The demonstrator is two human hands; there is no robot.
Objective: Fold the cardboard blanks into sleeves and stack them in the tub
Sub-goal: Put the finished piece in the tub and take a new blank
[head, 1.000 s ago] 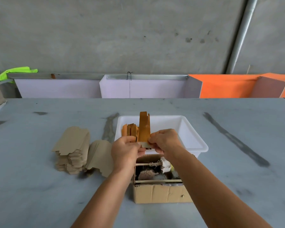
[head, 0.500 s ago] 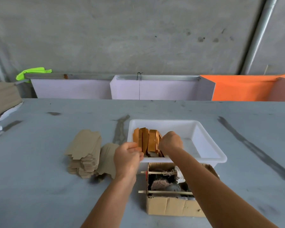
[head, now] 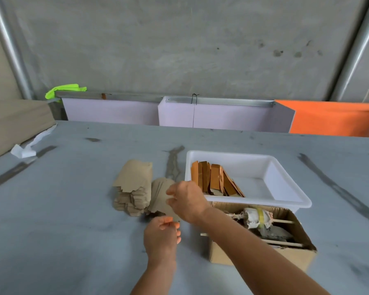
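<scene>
The right hand covers the near part of the loose blank, and motion blur hides whether its fingers really pinch it. The left hand is blurred too; its curled fingers hide what is under them. Both forearms are cut off by the bottom edge. The contents of the cardboard box are too jumbled to name.

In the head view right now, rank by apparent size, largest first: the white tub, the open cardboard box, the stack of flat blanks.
1. White tub
2. Open cardboard box, though it is nearer the camera and partly hidden by the arm, so its rank is unsure
3. Stack of flat blanks
</scene>
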